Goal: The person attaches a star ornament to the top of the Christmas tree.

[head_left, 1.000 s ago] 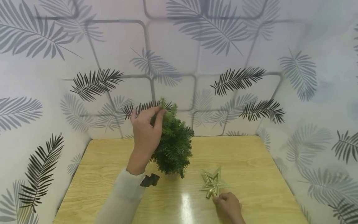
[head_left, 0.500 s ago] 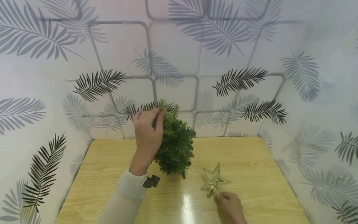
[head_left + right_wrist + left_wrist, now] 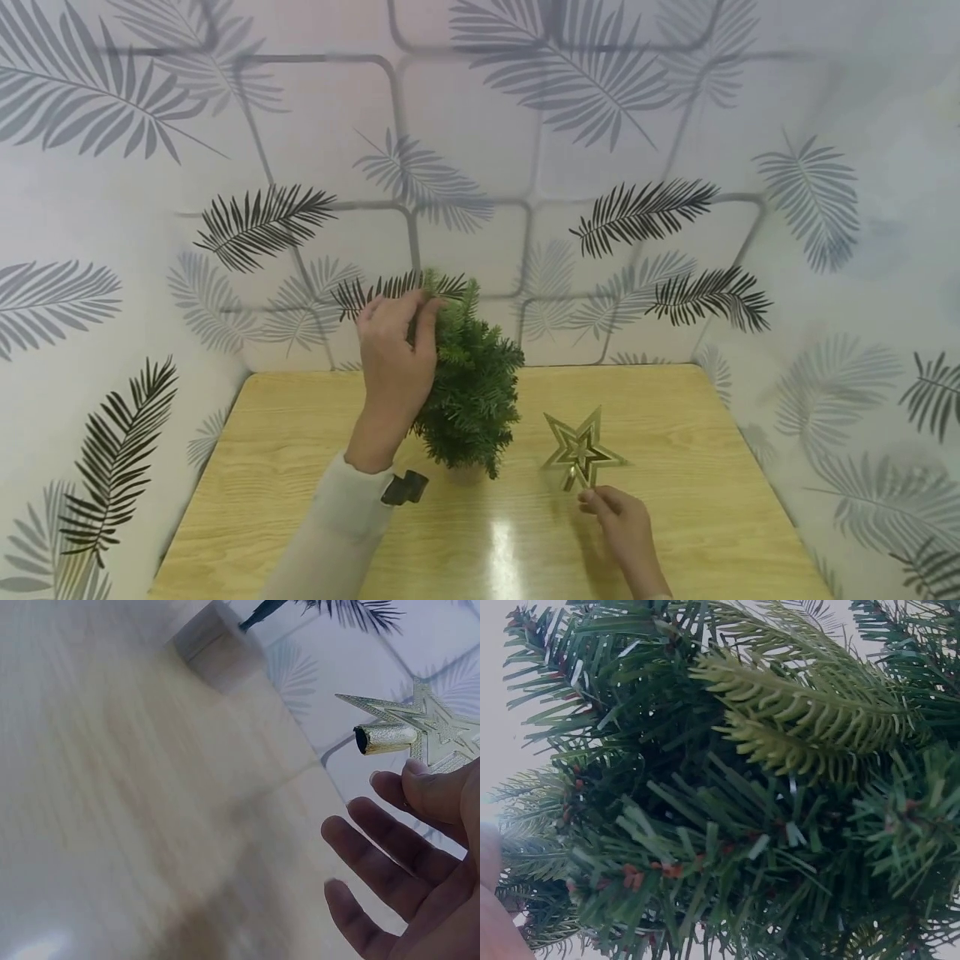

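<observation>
A small artificial Christmas tree (image 3: 480,392) stands upright on the table. At its top, thumb and forefinger of my left hand (image 3: 396,358) pinch a light green sprig. Dark green branches (image 3: 705,855) fill the left wrist view, where only a bit of the hand shows at the edge. To the right of the tree, my right hand (image 3: 626,529) holds a gold star tree topper (image 3: 581,451) by one lower point, between thumb and forefinger. The right wrist view shows the star's hollow gold socket (image 3: 386,739) and the other fingers spread loosely apart. The star is raised off the table.
The tree's round base (image 3: 221,649) rests on a light wooden table (image 3: 675,417). Behind the table's back edge and along both sides stands a pale wall (image 3: 480,108) with a leaf pattern. A bright reflection lies on the front of the tabletop.
My right hand has lifted the star tree topper up off the table and moved it slightly farther away. My left hand stays at the treetop, nearly still.
</observation>
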A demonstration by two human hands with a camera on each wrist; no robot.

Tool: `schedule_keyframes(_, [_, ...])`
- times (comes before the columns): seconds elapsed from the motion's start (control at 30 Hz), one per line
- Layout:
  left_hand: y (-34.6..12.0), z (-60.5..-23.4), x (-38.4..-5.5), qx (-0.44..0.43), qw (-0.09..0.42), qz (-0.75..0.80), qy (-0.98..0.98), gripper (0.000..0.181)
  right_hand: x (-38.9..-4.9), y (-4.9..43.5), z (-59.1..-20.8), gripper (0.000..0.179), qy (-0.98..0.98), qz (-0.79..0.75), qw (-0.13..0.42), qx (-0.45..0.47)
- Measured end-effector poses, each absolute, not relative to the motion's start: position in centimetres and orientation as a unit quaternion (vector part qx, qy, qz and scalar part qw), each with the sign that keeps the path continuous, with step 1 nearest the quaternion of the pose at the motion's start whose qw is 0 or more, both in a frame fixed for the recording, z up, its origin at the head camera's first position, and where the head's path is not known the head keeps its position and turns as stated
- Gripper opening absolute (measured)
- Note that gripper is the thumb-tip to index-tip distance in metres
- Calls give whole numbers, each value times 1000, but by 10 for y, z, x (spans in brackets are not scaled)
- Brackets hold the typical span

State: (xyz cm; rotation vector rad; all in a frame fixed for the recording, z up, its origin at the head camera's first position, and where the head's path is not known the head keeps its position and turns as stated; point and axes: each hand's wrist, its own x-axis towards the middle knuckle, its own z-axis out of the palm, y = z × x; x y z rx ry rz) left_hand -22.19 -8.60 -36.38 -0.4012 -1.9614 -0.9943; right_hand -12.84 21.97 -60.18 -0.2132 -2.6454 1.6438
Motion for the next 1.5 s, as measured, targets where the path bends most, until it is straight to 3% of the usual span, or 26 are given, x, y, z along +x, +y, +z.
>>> schedule_keyframes(0.67, [-87,-361,-224,-162,430,-393,-796,23,-148,207,-548,26,-834,545,82,-33])
schedule_keyframes(1.0, [-90,-363,-222,-149,425,-393,-802,23,-136,197,-521,15,-825,552,116,-26])
schedule_keyframes(1.27, [-87,-362,-222,-152,419,-390,-806,26,-132,187,-496,10,-775,603,187,18])
schedule_keyframes(1.5, [-88,-361,-221,-150,414,-386,-811,25,-137,185,-480,10,-772,600,204,41])
